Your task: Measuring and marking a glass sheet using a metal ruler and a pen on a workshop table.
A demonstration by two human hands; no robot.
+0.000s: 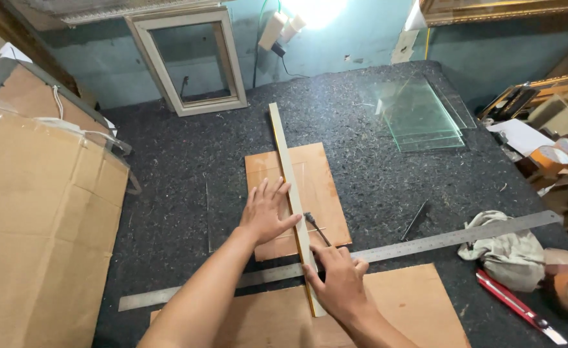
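Note:
My left hand (268,209) lies flat, fingers spread, pressing a long pale wooden straightedge (286,162) onto a brown board (323,187) on the dark felt table. My right hand (339,278) grips a small dark cutting tool (315,225) whose tip rests against the right side of the straightedge, near the board's lower edge. A faint clear sheet seems to lie over the board, its edges hard to make out.
A long steel ruler (426,243) crosses the table below the board. Another brown board (400,303) lies nearest me. Glass panes (422,116) are stacked at the back right, a pale frame (194,61) leans at the back. A rag (509,254), red utility knife (519,308), tape rolls and cardboard (39,219) surround.

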